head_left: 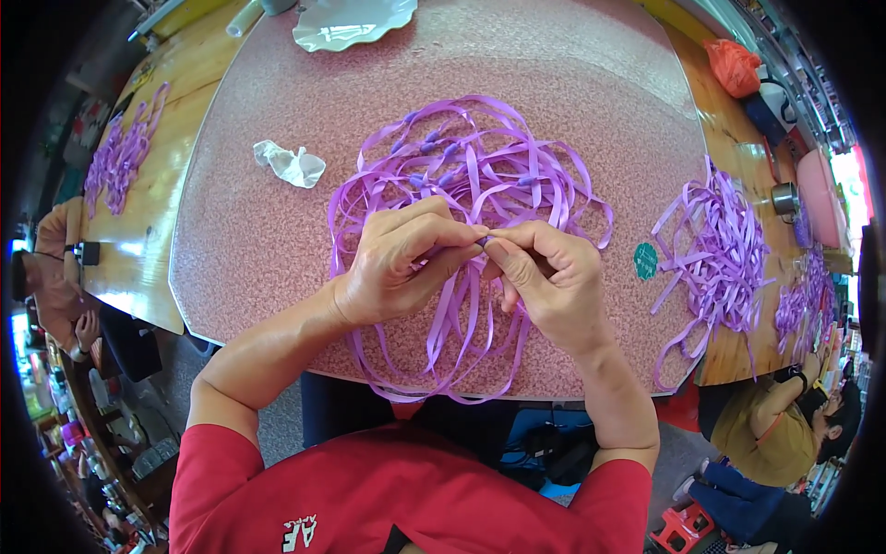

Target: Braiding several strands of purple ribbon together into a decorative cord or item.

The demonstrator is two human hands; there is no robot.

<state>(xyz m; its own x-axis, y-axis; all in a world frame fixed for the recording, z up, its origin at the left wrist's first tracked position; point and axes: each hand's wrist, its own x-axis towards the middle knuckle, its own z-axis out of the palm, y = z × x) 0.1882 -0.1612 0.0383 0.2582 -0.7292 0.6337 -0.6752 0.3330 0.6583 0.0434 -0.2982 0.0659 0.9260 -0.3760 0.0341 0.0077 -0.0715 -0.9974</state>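
Note:
My left hand (401, 263) and my right hand (544, 277) meet fingertip to fingertip over a pink speckled tabletop (258, 249). Together they pinch a small purple bead or clasp on a strand of purple ribbon (483, 240). Loops of that ribbon hang from both hands toward the near table edge. Just beyond my hands lies a loose tangle of purple ribbons (471, 171) with several small purple beads on it.
A crumpled white tissue (292, 164) lies left of the tangle, and a white scalloped plate (355, 23) sits at the far edge. More purple ribbon piles lie right (724, 249) and far left (120, 157). Other people sit at lower right (784, 434) and left (55, 277).

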